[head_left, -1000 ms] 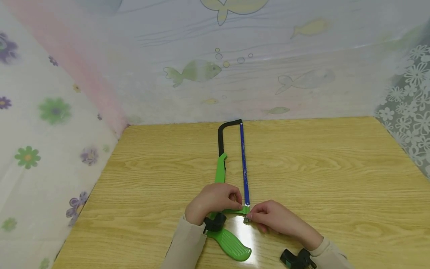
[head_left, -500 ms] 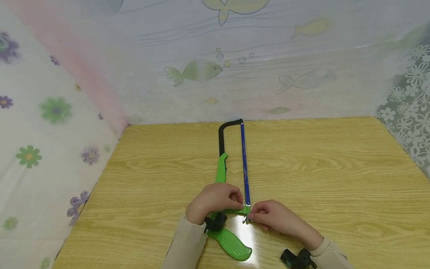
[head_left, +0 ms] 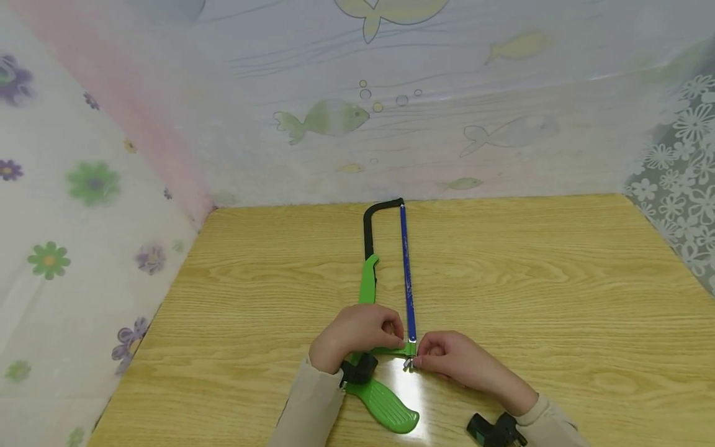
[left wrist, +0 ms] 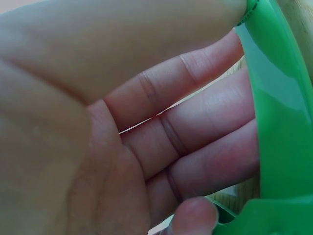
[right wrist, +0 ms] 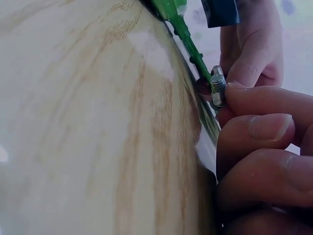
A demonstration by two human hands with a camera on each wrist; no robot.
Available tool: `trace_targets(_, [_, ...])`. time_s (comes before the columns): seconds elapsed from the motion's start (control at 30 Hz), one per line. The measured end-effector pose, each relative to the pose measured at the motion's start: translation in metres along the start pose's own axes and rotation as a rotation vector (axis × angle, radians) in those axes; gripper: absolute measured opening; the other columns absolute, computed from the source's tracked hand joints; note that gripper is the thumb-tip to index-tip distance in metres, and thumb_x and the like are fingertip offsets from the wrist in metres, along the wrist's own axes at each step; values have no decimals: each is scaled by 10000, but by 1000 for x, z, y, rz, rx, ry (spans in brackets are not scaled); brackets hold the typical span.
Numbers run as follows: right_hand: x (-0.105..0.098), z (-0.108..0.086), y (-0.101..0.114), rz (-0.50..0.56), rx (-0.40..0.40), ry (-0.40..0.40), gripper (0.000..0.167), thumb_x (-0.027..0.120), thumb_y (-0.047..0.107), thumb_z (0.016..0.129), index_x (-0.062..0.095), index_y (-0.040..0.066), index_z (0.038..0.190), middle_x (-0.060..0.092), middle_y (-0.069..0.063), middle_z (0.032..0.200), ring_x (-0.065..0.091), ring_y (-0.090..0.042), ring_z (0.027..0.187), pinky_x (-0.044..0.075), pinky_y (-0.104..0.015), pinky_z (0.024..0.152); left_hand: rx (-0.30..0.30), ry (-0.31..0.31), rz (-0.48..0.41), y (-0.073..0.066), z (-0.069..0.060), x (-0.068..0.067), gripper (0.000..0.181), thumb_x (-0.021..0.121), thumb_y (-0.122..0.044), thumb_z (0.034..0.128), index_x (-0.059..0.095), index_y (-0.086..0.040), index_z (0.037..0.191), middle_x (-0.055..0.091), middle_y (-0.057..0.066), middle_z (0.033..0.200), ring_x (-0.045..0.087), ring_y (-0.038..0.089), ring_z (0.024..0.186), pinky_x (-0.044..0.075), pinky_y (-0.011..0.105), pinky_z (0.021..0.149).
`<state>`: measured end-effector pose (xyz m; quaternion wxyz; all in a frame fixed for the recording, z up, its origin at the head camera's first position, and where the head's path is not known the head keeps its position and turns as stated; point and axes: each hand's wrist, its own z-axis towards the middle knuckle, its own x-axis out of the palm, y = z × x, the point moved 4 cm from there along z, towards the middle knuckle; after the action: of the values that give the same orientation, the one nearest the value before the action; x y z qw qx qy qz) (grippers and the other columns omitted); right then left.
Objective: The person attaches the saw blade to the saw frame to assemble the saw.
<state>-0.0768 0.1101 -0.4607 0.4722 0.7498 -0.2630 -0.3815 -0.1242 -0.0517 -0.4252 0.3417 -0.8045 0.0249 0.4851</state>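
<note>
A hacksaw with a green handle (head_left: 385,406), black front frame (head_left: 367,233) and blue blade (head_left: 408,273) lies flat on the wooden table. My left hand (head_left: 360,329) grips the green frame by its lower crosspiece. In the left wrist view, fingers (left wrist: 205,112) of that hand reach up to the green frame (left wrist: 279,112). At the blade's near end, my right hand (head_left: 455,360) pinches a small metal wing nut (head_left: 409,364) between thumb and forefinger. The right wrist view shows the wing nut (right wrist: 218,88) on a threaded bolt, beside the fingertips.
The wood-grain table (head_left: 530,279) extends on both sides of the saw. A fish-patterned sheet (head_left: 424,149) hangs along its far edge, and a flowered sheet (head_left: 84,248) borders the left. Black wrist cameras (head_left: 360,369) are strapped to both wrists.
The wing nut has turned between the right fingers, its wings now at a different angle. The right fingertips have shifted slightly. The left hand and the hacksaw stay in place.
</note>
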Motion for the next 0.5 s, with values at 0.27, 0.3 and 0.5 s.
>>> trace_targets(0.27, [0,0,2,-44,-10,19,228,593,372,834,627,152,785,454,44,512,345,-50,397,281,-207,379,3,3,2,-1,0,0,93,670,-387,747,601,-327,736,525,-160,622,466,21,551,365,229,542])
trace_targets(0.3, [-1,-1,2,-47,-11,23,233,584,378,840,630,156,783,456,43,511,347,-50,397,282,-208,376,5,2,3,-1,0,0,92,670,-387,748,601,-326,737,524,-161,622,464,20,550,364,228,541])
trace_targets(0.5, [-1,-1,1,-37,-7,48,253,542,401,863,650,182,796,463,39,497,327,-57,372,265,-217,338,3,-1,7,-1,0,0,90,670,-385,745,600,-330,731,525,-162,622,467,20,552,370,228,540])
